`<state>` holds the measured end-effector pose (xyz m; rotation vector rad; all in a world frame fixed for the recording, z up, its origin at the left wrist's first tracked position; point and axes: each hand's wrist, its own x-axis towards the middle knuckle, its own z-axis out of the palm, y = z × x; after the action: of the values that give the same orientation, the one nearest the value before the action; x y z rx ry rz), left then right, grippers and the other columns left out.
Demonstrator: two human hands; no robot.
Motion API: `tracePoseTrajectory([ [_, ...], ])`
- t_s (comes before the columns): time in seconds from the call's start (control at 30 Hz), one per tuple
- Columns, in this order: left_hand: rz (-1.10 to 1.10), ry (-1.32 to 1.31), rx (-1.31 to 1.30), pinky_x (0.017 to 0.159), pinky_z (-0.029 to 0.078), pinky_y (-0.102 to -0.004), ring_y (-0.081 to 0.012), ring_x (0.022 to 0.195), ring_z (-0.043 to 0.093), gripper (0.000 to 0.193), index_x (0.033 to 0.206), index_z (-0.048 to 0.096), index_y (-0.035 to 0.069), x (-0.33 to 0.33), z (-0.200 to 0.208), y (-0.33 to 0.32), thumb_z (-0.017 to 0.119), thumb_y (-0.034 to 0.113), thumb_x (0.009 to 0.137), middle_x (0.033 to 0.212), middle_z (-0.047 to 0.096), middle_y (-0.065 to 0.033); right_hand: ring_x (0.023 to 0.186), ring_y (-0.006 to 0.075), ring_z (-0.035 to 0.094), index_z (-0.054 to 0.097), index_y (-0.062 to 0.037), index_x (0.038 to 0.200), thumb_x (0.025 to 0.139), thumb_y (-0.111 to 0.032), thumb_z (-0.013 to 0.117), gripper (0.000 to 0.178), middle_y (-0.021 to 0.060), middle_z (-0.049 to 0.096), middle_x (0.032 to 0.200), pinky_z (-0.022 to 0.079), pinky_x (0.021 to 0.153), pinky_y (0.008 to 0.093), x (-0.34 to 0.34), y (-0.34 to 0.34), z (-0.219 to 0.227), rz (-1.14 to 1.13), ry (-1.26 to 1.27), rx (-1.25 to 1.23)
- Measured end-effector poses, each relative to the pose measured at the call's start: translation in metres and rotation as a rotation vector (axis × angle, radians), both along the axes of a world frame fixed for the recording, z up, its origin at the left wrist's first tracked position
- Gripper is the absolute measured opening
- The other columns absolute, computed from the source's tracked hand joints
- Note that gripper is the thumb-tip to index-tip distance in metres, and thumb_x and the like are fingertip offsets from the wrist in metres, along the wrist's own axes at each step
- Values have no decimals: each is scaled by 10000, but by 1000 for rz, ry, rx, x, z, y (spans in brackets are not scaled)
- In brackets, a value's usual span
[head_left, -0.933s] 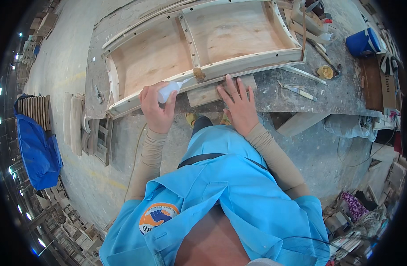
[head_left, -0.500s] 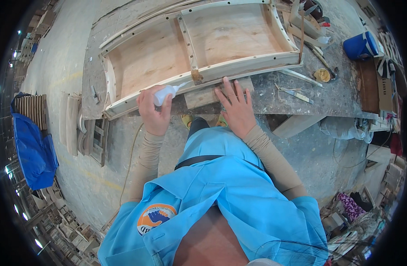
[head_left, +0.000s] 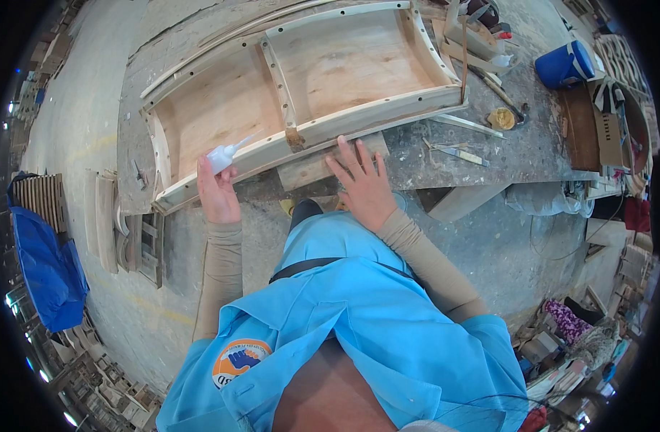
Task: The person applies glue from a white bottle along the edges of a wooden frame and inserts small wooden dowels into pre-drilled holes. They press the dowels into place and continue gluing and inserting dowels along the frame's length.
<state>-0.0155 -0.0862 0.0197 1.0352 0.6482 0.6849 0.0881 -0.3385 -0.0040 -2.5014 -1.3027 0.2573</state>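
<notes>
A small white squeeze bottle with a thin nozzle is gripped in my left hand, its tip slanting up to the right over the wooden frame's near rail. The curved wooden frame has a crossbar, a pale plywood panel and dark holes along its rails. A brown, wet-looking patch marks the joint of crossbar and near rail. My right hand lies with fingers spread, fingertips by the near rail and over a flat wood block that juts from under the frame.
The worktable carries a blade-like tool, a wood strip, a tub of yellowish paste and a hammer. A blue bucket stands at the far right. Curved wooden parts and a blue tarp are left.
My left hand has drawn the bottle left, and its nozzle has come away from the brown patch. My right hand keeps its place at the rail while the whole view shifts slightly.
</notes>
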Motion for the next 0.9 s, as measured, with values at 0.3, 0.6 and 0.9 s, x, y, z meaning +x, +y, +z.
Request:
tracePoseTrajectory([
  [0.3,-53,-49,-62,720,408,-285,-98,686,400,401,1109,548,13,8,7,7,419,381,1020,803,476,5,1415,385,193,375,-163,1433,776,-212,716,742,110,122,1576,226,1094,592,-1,2,8,8,56,-1],
  [0.6,-37,-45,-74,704,402,-288,-105,694,406,401,1060,561,10,-6,11,25,394,374,1027,789,493,-6,1406,383,209,349,-151,1448,812,-176,676,716,135,170,1552,245,1095,566,-7,14,23,-13,117,86],
  [0.9,-120,-41,-78,736,438,-310,-114,678,433,399,1106,544,23,-12,19,72,420,392,1017,722,435,6,1179,312,439,401,-65,1400,794,-159,670,669,125,492,1228,303,1036,512,-25,46,32,-34,165,177],
])
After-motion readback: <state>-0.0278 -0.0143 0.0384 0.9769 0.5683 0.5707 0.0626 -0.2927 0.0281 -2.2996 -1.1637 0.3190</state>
